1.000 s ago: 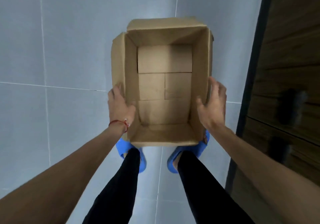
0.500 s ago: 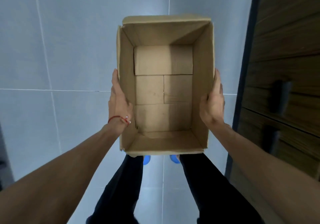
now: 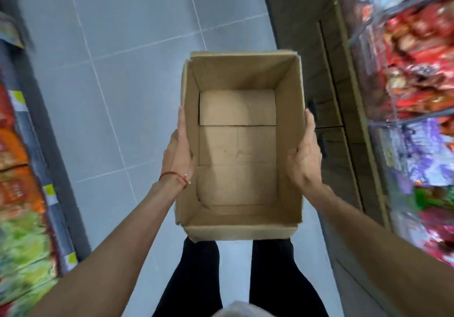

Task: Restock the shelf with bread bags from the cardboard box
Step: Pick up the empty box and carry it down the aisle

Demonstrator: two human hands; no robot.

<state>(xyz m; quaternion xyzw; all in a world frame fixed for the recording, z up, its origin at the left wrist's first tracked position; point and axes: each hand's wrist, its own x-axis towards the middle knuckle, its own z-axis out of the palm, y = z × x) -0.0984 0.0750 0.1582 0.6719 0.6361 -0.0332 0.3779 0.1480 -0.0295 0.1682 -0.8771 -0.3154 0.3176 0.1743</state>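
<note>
I hold an open cardboard box (image 3: 242, 228) in front of my body, above the grey tiled floor. Nothing lies inside it; only its folded bottom flaps show. My left hand (image 3: 178, 154), with a red string at the wrist, presses flat against the box's left wall. My right hand (image 3: 304, 154) presses against the right wall. No bread bags are in view.
A shelf (image 3: 405, 110) with blurred red, purple and green packets runs along the right, above a brown wooden cabinet base (image 3: 326, 76). Another shelf (image 3: 22, 194) of orange and green packets lines the left. The tiled aisle floor (image 3: 127, 71) lies between them. My black-trousered legs (image 3: 196, 280) are below the box.
The box has come up off the floor in both hands. The view has risen and tilted, so the shelves on both sides have come into sight and my blue sandals are hidden.
</note>
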